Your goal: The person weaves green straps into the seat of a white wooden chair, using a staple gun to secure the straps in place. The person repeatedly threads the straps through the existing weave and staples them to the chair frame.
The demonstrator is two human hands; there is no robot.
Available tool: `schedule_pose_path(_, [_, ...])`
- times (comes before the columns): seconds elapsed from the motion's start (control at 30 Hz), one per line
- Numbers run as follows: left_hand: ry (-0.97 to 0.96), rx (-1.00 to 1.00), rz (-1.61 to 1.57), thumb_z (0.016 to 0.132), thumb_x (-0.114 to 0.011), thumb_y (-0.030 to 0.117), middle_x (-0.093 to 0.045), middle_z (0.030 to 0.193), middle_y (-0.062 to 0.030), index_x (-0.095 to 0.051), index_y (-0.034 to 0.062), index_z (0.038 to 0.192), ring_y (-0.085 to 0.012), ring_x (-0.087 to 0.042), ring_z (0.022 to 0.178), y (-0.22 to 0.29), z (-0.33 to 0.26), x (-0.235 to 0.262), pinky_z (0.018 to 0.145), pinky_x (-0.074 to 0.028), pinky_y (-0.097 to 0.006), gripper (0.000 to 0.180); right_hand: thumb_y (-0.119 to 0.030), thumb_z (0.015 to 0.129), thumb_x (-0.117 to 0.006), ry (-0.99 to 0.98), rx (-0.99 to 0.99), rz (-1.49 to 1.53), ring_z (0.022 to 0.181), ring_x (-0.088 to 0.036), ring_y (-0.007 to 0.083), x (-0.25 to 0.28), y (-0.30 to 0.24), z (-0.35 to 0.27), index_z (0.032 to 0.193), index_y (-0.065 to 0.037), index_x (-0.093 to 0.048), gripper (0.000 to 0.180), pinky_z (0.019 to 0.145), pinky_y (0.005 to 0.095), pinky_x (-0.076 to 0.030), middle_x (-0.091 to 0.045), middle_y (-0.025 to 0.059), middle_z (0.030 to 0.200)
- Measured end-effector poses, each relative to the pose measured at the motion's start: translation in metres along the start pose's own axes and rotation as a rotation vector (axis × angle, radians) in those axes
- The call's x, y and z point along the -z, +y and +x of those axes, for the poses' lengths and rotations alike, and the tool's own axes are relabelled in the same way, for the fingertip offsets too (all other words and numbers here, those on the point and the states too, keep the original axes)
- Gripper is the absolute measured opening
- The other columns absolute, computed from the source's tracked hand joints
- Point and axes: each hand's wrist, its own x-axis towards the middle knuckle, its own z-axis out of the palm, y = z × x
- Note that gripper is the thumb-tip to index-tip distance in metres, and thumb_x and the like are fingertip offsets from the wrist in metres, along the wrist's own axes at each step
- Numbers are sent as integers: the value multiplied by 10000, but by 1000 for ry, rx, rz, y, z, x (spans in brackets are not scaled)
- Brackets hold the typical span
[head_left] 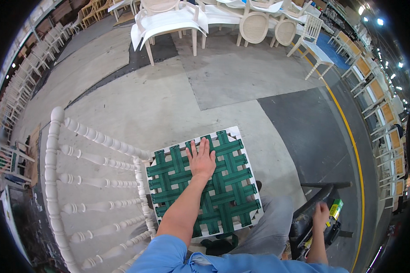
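Observation:
My left hand (201,160) lies flat, fingers stretched out, on the far part of a seat woven from dark green webbing straps (232,182). The straps cross over and under, with gaps between them, on a white seat frame (233,131). This seat belongs to a white chair whose back of turned spindles (54,154) stands to my left. Off to the right, my right hand (321,214) is closed, fingers curled, over a dark stool-like stand (301,223). What it holds, if anything, is hidden. A green and yellow box (335,208) sits right beside it.
Across the floor, a white-covered table (168,26) carries chair frames. A white spindle-back chair (312,43) stands at the far right. Rows of chairs line the left (29,68) and right (387,113) sides. A yellow floor line (357,159) curves past the stand.

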Motion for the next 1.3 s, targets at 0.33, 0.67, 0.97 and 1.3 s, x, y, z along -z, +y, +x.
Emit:
schedule_pose_path(0.33, [31,38,103,1109,-417,458,-295,1740,38,-368,179,1664,-348,-208,1615,-13,-3,17,1324,-101,-590,624,-76,820,-847,-195,-622,-266,811,-724,303,41,77,-93,996,87,-706,279,764,450,-579,-732,163,894])
schedule_pose_path(0.67, [78,-26,33,1074,-532,403,-399,1659,-11,-514,191,1575,-383,-292,1556,-11,3,19,1278,-143,-681,544,86,745,-691,1,-749,404,805,-679,274,54,104,-67,1143,75,-650,400,730,426,-556,-673,111,942])
schedule_pose_path(0.97, [133,-36,-13,1082,-505,416,-345,1715,-4,-517,218,1580,-392,-218,1605,-23,2,8,1287,-119,-672,536,68,727,-655,-154,-243,393,983,-664,232,46,-22,-25,1294,-29,-604,577,820,367,-566,-657,60,1123])
schedule_pose_path(1.3, [157,-15,-79,1058,-552,407,-377,1711,7,-530,242,1568,-381,-243,1602,-33,6,1,1290,-111,-667,537,-275,958,-809,-915,-30,513,914,-634,155,-187,-341,23,1299,-20,-687,443,819,339,-517,-729,49,1119])
